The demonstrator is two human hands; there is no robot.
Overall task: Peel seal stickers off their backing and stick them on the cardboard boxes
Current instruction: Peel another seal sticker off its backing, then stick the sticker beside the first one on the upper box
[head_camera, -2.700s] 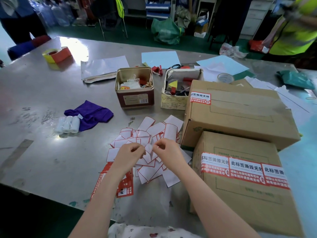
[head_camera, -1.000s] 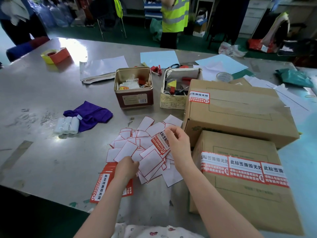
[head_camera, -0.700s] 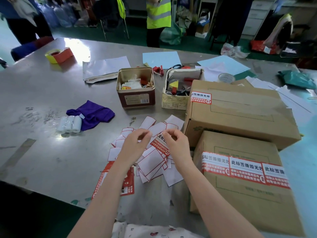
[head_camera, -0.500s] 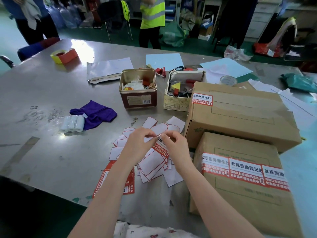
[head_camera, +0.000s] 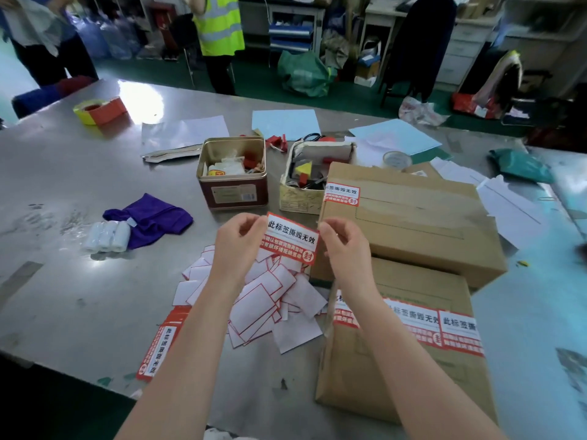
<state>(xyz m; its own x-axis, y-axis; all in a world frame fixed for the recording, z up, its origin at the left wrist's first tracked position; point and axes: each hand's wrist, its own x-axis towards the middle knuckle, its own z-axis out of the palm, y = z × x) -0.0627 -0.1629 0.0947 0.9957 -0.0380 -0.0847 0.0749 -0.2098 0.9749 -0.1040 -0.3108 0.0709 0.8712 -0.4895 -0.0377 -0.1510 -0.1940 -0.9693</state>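
Above the worktop [head_camera: 79, 300], both hands' fingers [head_camera: 254, 227] pinch a seal sticker [head_camera: 290, 239] taut; slack could fold it onto itself.

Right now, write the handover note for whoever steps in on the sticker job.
Left hand and right hand each pinch one end of a seal sticker, held in the air above the pile of empty backings; whether its backing is off cannot be told.
Done: the far cardboard box carries one sticker at its corner; the near cardboard box carries a row along its top edge.
Left: stick this one on a box, then work through the unpeeled stickers at the near table edge.
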